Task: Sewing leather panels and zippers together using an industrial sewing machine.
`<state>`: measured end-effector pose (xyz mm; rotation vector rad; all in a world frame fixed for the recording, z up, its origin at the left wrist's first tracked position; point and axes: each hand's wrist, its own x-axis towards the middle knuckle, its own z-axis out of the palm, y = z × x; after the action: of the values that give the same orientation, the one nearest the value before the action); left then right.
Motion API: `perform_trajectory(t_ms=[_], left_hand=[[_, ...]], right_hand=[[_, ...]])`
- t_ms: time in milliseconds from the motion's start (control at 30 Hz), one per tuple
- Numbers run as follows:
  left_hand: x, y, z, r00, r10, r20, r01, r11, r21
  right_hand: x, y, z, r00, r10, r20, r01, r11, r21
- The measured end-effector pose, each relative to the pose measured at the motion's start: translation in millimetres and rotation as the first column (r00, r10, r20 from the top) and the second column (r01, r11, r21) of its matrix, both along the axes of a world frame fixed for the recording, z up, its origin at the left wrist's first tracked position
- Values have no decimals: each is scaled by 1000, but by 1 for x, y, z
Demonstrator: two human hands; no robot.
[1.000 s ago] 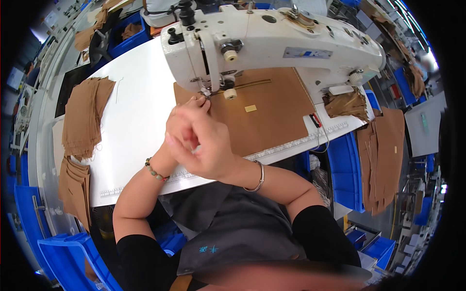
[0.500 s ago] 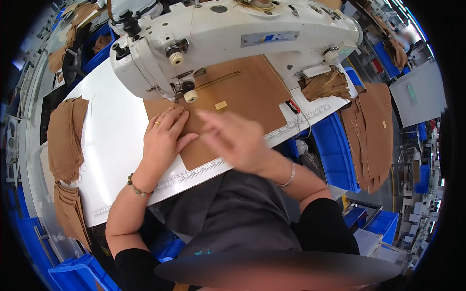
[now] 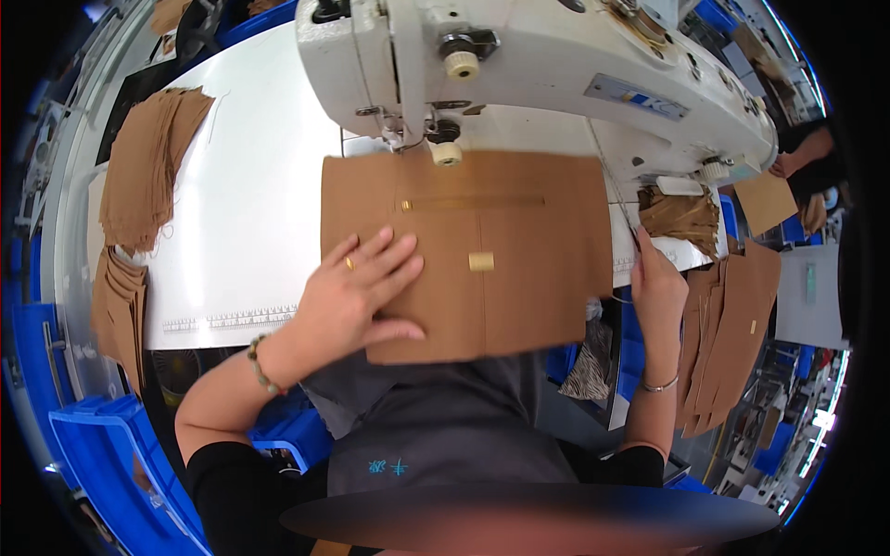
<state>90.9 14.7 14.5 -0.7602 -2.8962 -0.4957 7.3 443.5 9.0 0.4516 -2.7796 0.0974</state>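
A brown fabric panel [image 3: 529, 298], with a slim slot with gold trim [image 3: 473, 203] and a small pale yellow label [image 3: 480, 261], lies before the white sewing machine [image 3: 542, 60], below its presser foot area [image 3: 397, 139]. My left hand [image 3: 362, 292] rests flat on the panel's left half, fingers spread. Just beyond the panel's right edge, my right hand [image 3: 654, 283] is curled at the table edge beside a thin cord; what its fingers hold is hidden.
Brown cut pieces are stacked at left [image 3: 148, 167] and right [image 3: 723, 343]. Crumpled brown material [image 3: 677, 218] lies by the machine's base. Blue bins [image 3: 111, 445] stand around the white tabletop [image 3: 232, 269]. At right, a co-worker's forearm [image 3: 807, 148] reaches in above a tan sheet [image 3: 762, 202].
My hands have separated: the right moved from the middle to the table's right side, the left now lies lower on the panel. The panel has shifted toward me and sits squarer.
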Motion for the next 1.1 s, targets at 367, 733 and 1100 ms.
perform_trajectory(t_ms=[367,733,1100], left_hand=[[70,11,-32,984,65,-168,-60,998,33],[64,12,-60,893,102,-438,-97,995,33],[61,13,-67,849,100,-519,-107,994,17]], right_hand=[[13,15,18,968,-133,212,219,863,-456],[12,-64,50,991,129,36,-105,915,-389],[-38,-218,-3,656,752,-63,-755,655,-36]])
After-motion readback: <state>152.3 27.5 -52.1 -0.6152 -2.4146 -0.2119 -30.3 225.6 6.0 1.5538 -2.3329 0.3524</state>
